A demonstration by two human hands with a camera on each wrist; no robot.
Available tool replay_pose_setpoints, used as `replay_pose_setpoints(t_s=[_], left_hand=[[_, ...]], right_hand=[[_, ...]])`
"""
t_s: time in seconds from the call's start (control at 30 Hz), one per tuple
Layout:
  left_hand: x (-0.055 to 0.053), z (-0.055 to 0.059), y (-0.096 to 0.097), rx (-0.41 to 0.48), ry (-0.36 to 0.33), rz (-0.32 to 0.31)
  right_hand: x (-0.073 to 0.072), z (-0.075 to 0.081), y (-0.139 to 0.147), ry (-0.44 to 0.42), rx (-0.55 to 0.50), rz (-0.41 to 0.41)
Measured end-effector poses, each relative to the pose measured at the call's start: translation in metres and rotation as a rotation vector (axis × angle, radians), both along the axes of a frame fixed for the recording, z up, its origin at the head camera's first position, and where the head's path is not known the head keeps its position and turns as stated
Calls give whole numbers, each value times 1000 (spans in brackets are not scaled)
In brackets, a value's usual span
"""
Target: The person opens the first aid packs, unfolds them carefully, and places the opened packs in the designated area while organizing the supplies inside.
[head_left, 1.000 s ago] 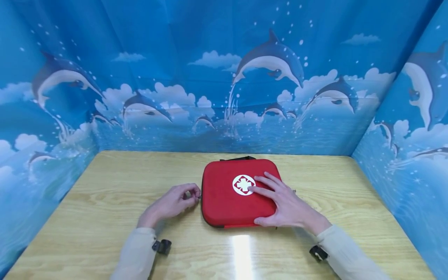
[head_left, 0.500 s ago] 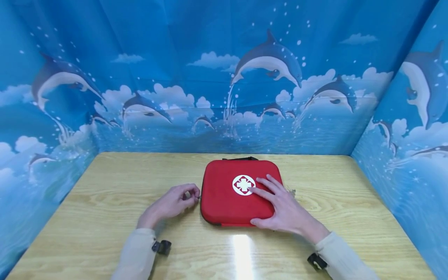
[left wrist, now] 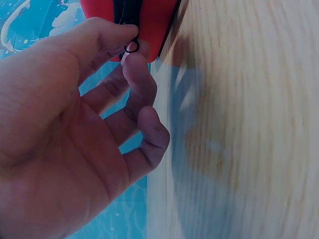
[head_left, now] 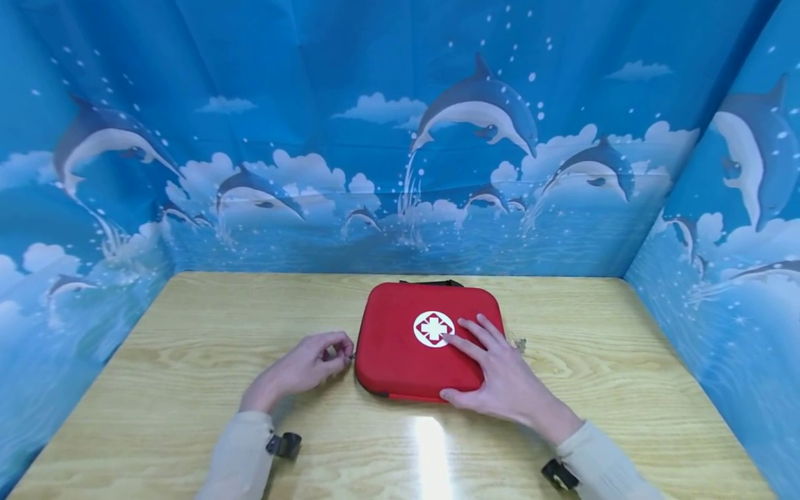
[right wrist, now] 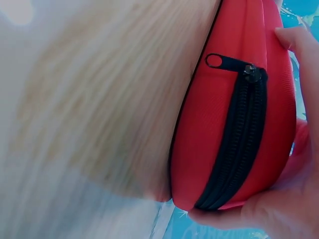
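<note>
I see the left hand (head_left: 304, 365) pinching a black ring-ended zip pull (left wrist: 131, 51) at nine o'clock on the rounded red fabric case (head_left: 400, 357), right hand (head_left: 505, 380) resting at four, fingers apart

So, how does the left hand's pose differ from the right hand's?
The left hand has its fingers curled, pinching a small zipper pull; the right hand has its fingers spread. The left hand is beside the red case, while the right hand rests over its top, thumb at the near edge. Both come out of pale sleeves.
</note>
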State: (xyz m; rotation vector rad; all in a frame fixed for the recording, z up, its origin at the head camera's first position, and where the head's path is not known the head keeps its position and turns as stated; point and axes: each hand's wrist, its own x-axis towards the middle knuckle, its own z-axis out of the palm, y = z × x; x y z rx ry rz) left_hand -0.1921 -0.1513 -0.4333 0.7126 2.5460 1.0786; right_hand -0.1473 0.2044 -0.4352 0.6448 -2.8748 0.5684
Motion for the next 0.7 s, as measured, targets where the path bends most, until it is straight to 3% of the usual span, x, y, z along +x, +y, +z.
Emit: replay_pose_setpoints(t_s=[0.7], left_hand=[[8,2,-2,3,-67,3]], right_hand=[[6,5,-11,6,45,-85]])
